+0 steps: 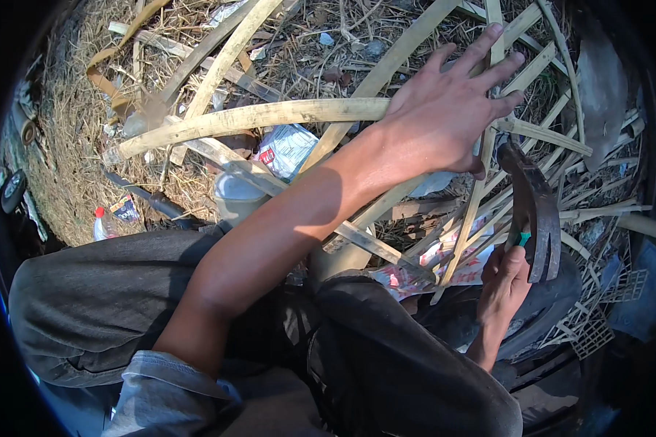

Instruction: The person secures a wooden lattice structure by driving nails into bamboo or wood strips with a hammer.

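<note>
My left hand (pixel 444 105) reaches across to the upper right, fingers stretched out and spread over a loose lattice of crossed bamboo strips (pixel 494 44). Its palm side faces down onto the strips; what lies under the palm is hidden. One broad pale strip (pixel 270 115) runs leftward from beside that wrist. Below and right of it, my right hand (pixel 506 280) is closed round a claw hammer (pixel 539 218) with a bit of green showing at the grip. The dark claw hangs over the fingers, and the striking end touches or nearly touches the lattice.
Dry straw (pixel 65 167) and litter cover the ground. A crumpled packet (pixel 288 149), a pale container (pixel 237 191) and a red-capped bottle (pixel 102 224) lie beyond my knees. A printed red-and-white sheet (pixel 463 269) lies under the strips. Plastic mesh (pixel 592 333) is at the right.
</note>
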A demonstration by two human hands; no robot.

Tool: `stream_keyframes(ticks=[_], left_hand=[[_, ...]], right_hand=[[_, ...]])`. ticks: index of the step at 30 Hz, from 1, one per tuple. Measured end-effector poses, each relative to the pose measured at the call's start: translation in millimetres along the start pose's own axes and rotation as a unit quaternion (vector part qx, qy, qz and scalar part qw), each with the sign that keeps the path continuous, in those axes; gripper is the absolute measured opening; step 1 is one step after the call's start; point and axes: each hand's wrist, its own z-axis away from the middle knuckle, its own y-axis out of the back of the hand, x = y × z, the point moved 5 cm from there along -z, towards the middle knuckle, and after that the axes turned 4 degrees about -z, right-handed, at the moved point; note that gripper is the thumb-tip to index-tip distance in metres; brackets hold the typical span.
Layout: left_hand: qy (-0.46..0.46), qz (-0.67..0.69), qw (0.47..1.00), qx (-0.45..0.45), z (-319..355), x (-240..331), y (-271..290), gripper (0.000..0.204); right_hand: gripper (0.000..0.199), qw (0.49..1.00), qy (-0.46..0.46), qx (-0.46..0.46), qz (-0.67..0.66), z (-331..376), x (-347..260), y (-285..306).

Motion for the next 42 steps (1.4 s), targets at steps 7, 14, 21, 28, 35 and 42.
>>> stream_keyframes(ticks=[7,14,21,28,35,42], left_hand=[[-0.008,-0.055,0.998,0.018,-2.4,2.4,-11.4,0.032],[0.033,-0.137,0.99,-0.029,-4.0,4.8,-11.0,0.012],[0.065,0.136,0.982,-0.114,-6.8,11.9,23.4,0.014],[0.051,-0.192,0.98,0.031,-5.5,11.9,-8.0,0.014],[0.144,-0.168,0.975,-0.025,-10.1,19.4,0.8,0.014],[0.102,-0.06,0.993,-0.006,-0.7,2.1,1.1,0.011]], right_hand=[[0.059,0.999,-0.026,0.005,-0.02,1.9,-13.5,-31.9],[0.065,0.996,-0.049,0.045,-0.061,7.8,-30.3,-51.8],[0.068,0.999,0.003,0.039,-0.017,3.7,-16.3,-68.4],[0.07,0.999,0.011,0.038,0.009,6.0,-8.2,-71.5],[0.068,0.995,0.088,0.039,0.011,9.2,-3.5,-71.2],[0.068,0.991,0.108,0.033,0.065,18.2,-15.6,-73.6]])
